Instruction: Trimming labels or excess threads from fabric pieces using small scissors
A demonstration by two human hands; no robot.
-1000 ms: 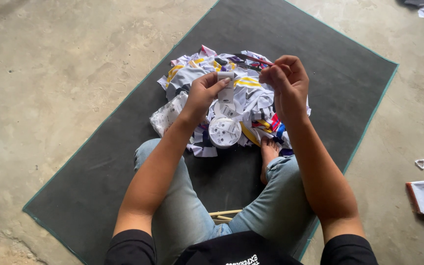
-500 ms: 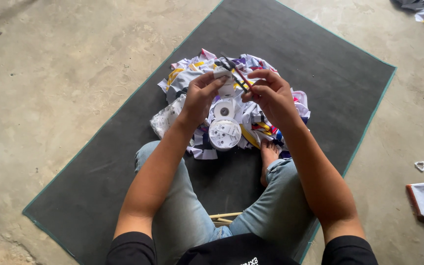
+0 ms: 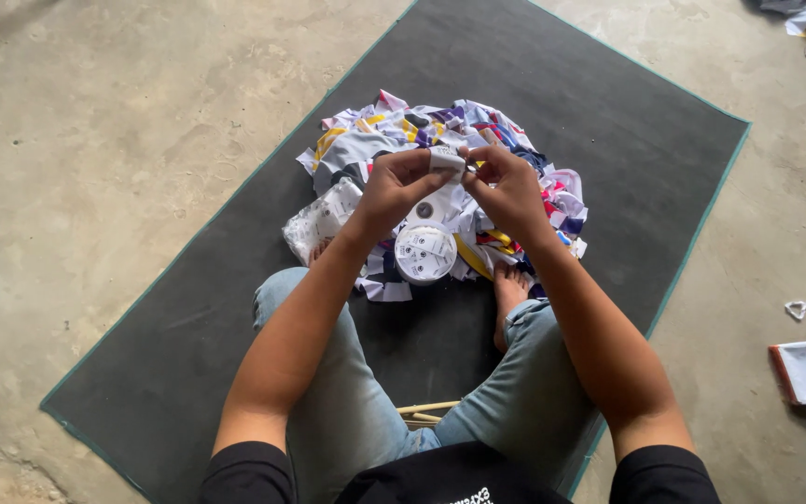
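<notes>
Together both hands (image 3: 459,182) pinch a small white label (image 3: 446,160).

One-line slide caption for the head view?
Seated on a dark mat, left hand and right hand pinch a small white strip over a colourful scrap pile.

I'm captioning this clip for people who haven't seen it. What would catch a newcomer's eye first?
First the heap of bright fabric scraps at the middle of the dark mat, just ahead of the seated person's bare feet. Above it, the left hand and right hand meet, each with a grip on one small white piece. Below them lies a white roll.
</notes>
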